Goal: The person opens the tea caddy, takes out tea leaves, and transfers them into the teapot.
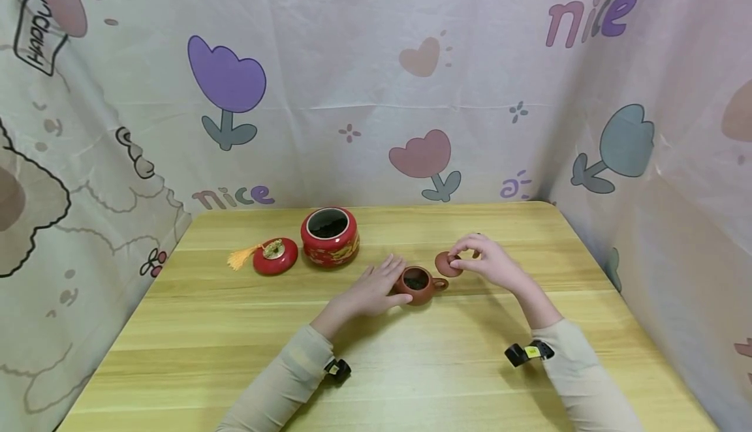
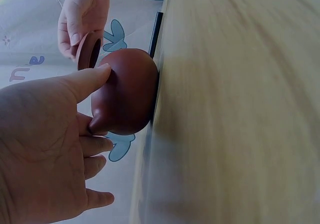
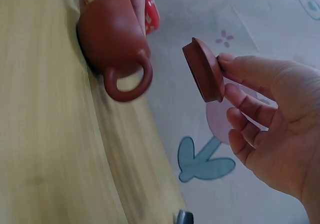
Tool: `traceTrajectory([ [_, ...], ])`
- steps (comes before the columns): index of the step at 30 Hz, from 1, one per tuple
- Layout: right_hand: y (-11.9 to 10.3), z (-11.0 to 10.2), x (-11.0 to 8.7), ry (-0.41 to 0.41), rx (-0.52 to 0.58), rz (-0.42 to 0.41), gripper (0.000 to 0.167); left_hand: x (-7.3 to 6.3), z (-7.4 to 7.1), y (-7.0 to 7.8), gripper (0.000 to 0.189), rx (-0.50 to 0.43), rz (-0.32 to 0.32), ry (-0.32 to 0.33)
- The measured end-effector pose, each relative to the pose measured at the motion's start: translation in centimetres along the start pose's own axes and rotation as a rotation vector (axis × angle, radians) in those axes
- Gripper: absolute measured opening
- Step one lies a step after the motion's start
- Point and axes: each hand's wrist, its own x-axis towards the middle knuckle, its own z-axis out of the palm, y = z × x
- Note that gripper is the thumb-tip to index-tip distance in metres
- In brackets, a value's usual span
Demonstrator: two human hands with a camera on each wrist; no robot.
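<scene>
A small reddish-brown clay teapot [image 1: 416, 296] stands uncovered on the wooden table, dark tea leaves [image 1: 416, 280] inside. My left hand [image 1: 376, 288] holds it from the spout side, thumb on the body and fingers along the far side; the left wrist view shows the spout [image 2: 97, 126] between them. To the right, my right hand [image 1: 484, 261] pinches the teapot lid [image 3: 205, 70] by its knob, thumb against fingertips. The lid is tilted and apart from the pot, near the handle [image 3: 129, 88].
A red jar [image 1: 331, 249] with gold decoration stands behind and left of the teapot, dark leaves inside. Left of it lies its red lid [image 1: 276, 257] with a yellow tassel [image 1: 241, 257]. A patterned cloth [image 1: 352, 79] hangs behind the wooden table [image 1: 205, 354].
</scene>
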Motion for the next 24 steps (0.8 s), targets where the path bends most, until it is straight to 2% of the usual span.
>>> traceTrajectory([
  [11,-1.0,2.2,1.9,-0.064,0.022,-0.087,0.015,0.0,-0.1,0.0,0.082,0.000,-0.007,-0.010],
  [17,-1.7,3.2,2.1,-0.087,0.057,-0.080,0.016,0.0,-0.2,0.2,0.081,0.004,-0.015,-0.020],
  [24,-1.4,4.2,2.3,-0.105,0.076,-0.079,0.013,-0.1,-0.2,0.2,0.082,0.005,-0.015,-0.012],
])
